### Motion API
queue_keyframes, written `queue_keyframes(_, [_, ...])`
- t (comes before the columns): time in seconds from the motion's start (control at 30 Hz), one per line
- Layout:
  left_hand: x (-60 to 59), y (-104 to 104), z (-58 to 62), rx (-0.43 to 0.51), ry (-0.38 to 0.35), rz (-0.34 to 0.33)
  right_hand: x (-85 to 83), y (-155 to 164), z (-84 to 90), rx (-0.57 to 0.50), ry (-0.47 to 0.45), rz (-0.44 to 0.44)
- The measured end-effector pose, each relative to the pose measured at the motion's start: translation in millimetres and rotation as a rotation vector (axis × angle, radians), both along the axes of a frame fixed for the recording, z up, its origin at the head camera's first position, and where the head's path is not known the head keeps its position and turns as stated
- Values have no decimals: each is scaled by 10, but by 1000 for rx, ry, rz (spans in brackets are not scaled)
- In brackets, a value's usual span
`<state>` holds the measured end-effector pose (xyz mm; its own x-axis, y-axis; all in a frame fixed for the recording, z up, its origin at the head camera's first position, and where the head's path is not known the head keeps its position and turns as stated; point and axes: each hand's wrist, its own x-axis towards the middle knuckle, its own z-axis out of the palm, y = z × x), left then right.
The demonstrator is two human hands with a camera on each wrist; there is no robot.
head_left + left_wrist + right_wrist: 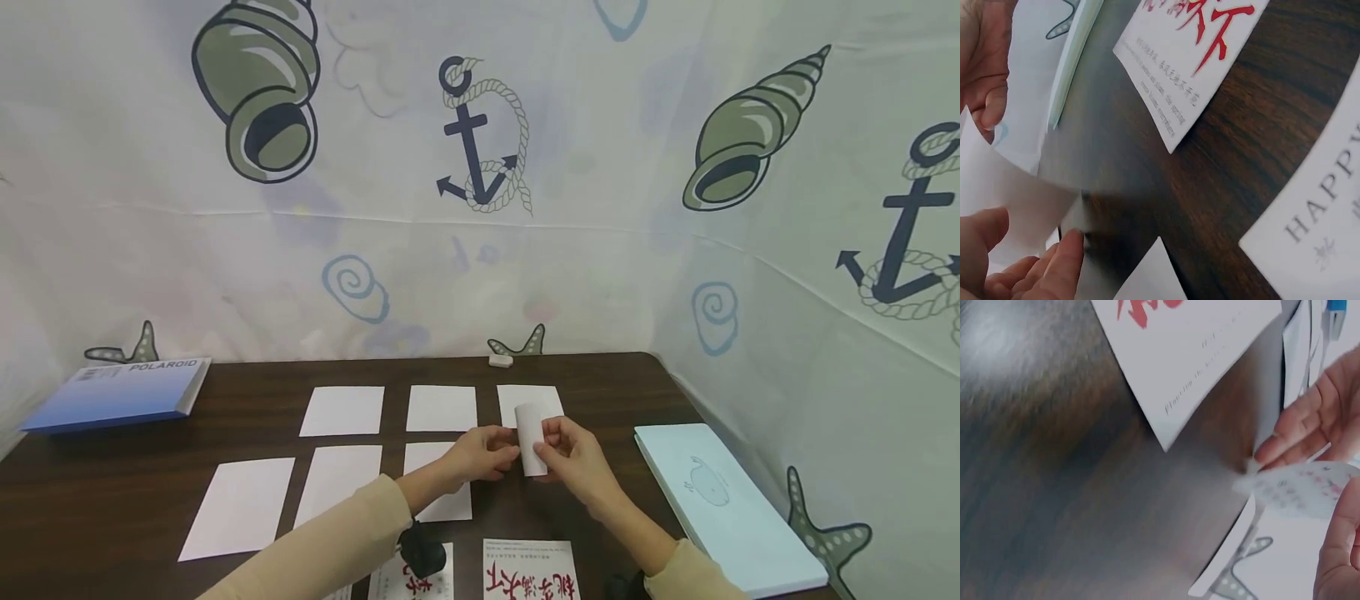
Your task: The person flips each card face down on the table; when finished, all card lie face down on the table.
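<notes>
Head view: both hands meet above the dark table [615, 392].
Card [531, 437]: white, upright, long axis vertical, curled over at top, held above table.
Left hand [483, 454]: pinching its left edge.
Right hand [577, 458]: pinching its right edge.

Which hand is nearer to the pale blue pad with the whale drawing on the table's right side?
Right. The right hand holds the raised white card on the side towards the pale blue pad; the left hand holds the card's far side, farther from the pad.
</notes>
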<state>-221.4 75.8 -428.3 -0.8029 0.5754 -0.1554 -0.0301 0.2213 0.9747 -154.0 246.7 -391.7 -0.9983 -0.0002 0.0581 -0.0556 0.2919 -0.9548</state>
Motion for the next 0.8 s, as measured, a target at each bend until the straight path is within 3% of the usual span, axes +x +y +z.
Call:
queue_keyframes(0.2, [-13,-15,5,14,45,120,-26,133,31,-59,-42,-103])
queue_keyframes(0.37, [-1,-65,2,-18,124,234,-70,257,-57,-19,-61,-166])
queue_keyframes(0.57, [26,-60,-41,-54,207,191,-104,386,-268,186,-104,-227])
queue_keyframes(0.8, [71,-20,-90,-162,291,138,-106,425,-372,409,-132,-187])
